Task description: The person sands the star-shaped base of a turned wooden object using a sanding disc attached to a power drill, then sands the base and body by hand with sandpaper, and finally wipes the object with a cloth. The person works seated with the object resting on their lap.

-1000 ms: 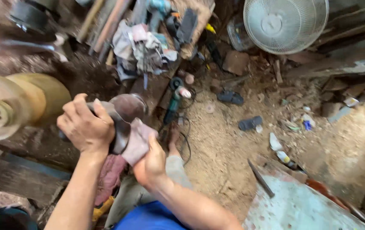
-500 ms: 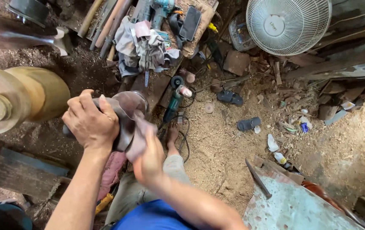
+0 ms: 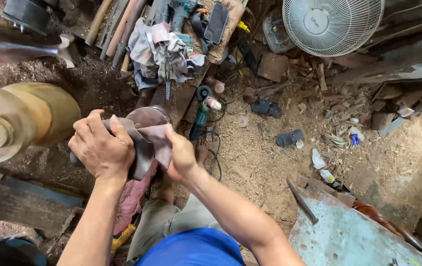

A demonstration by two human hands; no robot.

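My left hand [image 3: 101, 146] grips a round, dark brown wooden piece [image 3: 147, 117] with a greyish-pink cloth [image 3: 144, 140] wrapped over it. My right hand [image 3: 181, 155] presses the same cloth against the piece's right side. Both hands meet at chest height above the sawdust floor. Much of the wooden piece is hidden under the cloth and my fingers. A pink rag hangs below the hands, over my knee.
A lathe with a tan turned workpiece [image 3: 21, 120] sits at left. A green angle grinder [image 3: 201, 116] lies on the floor by a tool pile with rags [image 3: 164, 51]. A white fan [image 3: 332, 22] stands at the back, sandals [image 3: 290, 138] mid-floor, a blue metal table [image 3: 344, 231] bottom right.
The cloth has shifted over the wooden piece as my right hand slid up and round it. The view has tilted slightly downward.
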